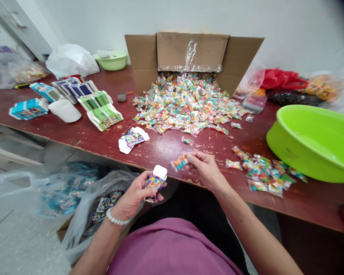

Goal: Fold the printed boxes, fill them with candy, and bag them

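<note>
My left hand (139, 191) is closed around a small purple printed candy box (155, 185), its white top flap standing up. Between the thumb and fingers of my right hand (205, 168) is a clear candy packet (179, 162) with orange and blue pieces, held just right of the box and apart from it. A flattened purple carton (133, 139) lies on the table beyond my left hand. One loose packet (187, 141) rests past my right hand, and a small group of packets (265, 172) lies to its right.
An open cardboard box (192, 51) spills a large heap of candy packets (189, 103) across the red table (83, 139). A green basin (312, 145) stands at right. Stacked flat cartons (101, 109) and a white roll (65, 110) sit left. Plastic bags (88, 214) of filled boxes are below the table edge.
</note>
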`<action>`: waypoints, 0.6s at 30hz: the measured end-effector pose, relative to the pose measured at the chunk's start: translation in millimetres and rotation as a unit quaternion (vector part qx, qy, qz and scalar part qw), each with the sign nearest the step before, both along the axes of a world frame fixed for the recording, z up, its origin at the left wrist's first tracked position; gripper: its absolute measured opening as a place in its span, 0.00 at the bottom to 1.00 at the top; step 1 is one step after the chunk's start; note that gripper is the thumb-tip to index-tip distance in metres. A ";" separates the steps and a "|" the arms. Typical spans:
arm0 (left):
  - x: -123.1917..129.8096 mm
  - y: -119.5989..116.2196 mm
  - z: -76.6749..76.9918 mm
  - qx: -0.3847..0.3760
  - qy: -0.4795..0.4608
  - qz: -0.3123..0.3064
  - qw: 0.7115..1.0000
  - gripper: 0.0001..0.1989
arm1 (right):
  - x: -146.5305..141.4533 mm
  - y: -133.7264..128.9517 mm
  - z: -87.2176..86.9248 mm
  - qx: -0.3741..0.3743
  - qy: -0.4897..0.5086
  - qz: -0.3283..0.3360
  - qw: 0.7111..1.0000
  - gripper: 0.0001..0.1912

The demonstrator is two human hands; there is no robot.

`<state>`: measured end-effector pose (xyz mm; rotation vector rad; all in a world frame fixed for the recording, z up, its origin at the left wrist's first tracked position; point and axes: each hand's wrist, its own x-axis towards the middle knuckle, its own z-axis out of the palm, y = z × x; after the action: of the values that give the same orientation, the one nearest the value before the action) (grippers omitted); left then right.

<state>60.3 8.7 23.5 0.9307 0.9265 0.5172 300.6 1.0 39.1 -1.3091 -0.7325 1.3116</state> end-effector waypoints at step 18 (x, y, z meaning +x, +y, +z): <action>16.8 3.0 6.4 -0.035 -0.094 0.155 0.983 0.19 | -6.4 -1.8 4.2 0.001 -0.023 0.004 1.000 0.20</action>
<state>77.1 11.7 29.9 0.6628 0.9151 0.8199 294.2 -0.8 43.3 -1.3395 -0.7716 1.2910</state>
